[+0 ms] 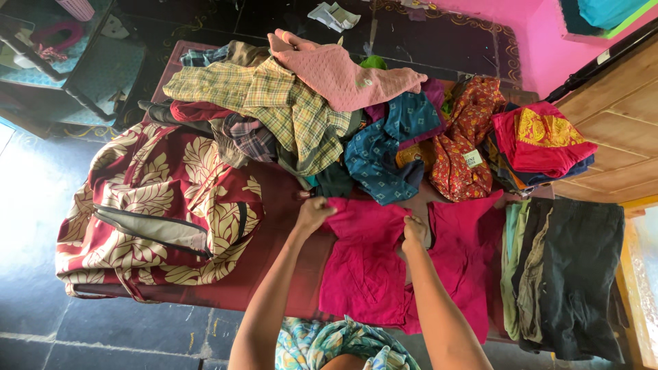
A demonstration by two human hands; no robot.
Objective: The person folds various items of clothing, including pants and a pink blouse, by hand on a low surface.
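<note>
Folding looks partly done from where I watch: a folded stack (541, 140) sits at the far right and dark trousers (576, 274) lie flat beside it, while a loose heap (295, 109) of clothes waits unsorted. My left hand (313, 214) and right hand (413, 229) each pinch the top edge of the pink blouse (363, 267), spread on the bed (274, 274) before me. Fingers seem clenched on the cloth, though the grip is small in view.
</note>
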